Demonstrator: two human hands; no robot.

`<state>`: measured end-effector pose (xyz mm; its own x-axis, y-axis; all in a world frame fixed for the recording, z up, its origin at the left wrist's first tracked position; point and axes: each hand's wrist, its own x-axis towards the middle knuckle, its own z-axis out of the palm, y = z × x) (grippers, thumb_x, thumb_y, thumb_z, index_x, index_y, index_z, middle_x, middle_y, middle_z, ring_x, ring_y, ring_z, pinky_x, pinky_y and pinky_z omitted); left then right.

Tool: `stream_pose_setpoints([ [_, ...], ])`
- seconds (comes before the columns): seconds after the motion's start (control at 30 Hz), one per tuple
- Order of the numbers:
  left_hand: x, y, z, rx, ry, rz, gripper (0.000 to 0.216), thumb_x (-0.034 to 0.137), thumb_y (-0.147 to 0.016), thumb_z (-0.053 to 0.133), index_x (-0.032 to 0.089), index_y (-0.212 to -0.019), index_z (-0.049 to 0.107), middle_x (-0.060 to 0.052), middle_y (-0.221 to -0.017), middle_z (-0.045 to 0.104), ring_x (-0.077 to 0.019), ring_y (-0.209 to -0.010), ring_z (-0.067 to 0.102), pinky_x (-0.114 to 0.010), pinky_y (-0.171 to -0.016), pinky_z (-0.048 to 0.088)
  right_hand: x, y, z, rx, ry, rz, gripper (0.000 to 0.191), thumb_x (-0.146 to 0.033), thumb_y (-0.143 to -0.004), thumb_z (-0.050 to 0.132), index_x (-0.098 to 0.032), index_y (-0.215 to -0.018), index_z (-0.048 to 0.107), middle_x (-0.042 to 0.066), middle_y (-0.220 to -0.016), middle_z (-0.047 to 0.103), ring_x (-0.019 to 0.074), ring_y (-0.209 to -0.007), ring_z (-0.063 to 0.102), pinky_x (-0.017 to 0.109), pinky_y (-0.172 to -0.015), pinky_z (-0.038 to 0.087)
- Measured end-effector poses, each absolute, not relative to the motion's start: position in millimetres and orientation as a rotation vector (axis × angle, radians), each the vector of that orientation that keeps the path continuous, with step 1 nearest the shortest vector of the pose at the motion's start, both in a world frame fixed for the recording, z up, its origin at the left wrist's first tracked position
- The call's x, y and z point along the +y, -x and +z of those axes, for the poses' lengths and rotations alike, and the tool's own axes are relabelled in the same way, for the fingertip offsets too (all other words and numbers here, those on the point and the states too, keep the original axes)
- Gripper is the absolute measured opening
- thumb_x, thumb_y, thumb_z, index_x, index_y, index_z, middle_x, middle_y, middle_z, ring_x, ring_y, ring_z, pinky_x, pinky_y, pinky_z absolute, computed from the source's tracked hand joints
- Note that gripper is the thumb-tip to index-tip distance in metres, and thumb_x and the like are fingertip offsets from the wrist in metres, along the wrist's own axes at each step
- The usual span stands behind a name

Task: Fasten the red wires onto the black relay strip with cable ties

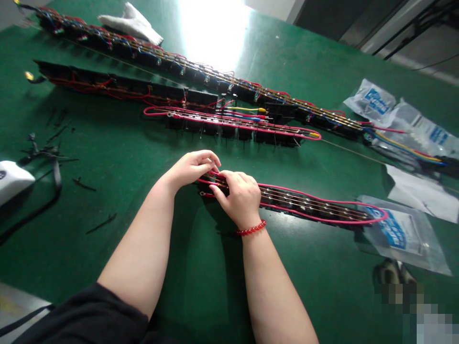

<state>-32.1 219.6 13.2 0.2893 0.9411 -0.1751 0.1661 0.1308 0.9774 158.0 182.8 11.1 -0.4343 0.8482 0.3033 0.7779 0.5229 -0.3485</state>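
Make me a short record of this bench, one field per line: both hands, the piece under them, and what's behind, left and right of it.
Left hand: at the left end of the near black strip; exact grip unclear
Right hand: over the same strip; red beaded bracelet on the wrist
Wiring: pink wire loop along the strip
Behind: second black strip with pink wire; longest strip; white cloth
Left: thin black scraps; white device, partly visible
Right: plastic bag with blue print
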Motion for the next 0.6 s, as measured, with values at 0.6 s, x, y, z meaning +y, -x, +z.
stream_pose_setpoints([
  [0.6, 222.2, 28.7, 16.7, 1.034, -1.168, 0.868, 0.031, 0.041, -0.080, 0.070, 0.017, -0.097, 0.063, -0.004, -0.090, 0.071, -0.0169, -0.086, 0.069, -0.033, -0.085, 0.054, 183.2, -158.4, 10.8, -2.354, 1.323, 0.185, 0.036, -0.048, -0.095, 0.055, -0.019, -0.112, 0.063, 0.009, -0.108, 0.075, 0.0228, -0.098, 0.065, 0.036, -0.086, 0.043],
])
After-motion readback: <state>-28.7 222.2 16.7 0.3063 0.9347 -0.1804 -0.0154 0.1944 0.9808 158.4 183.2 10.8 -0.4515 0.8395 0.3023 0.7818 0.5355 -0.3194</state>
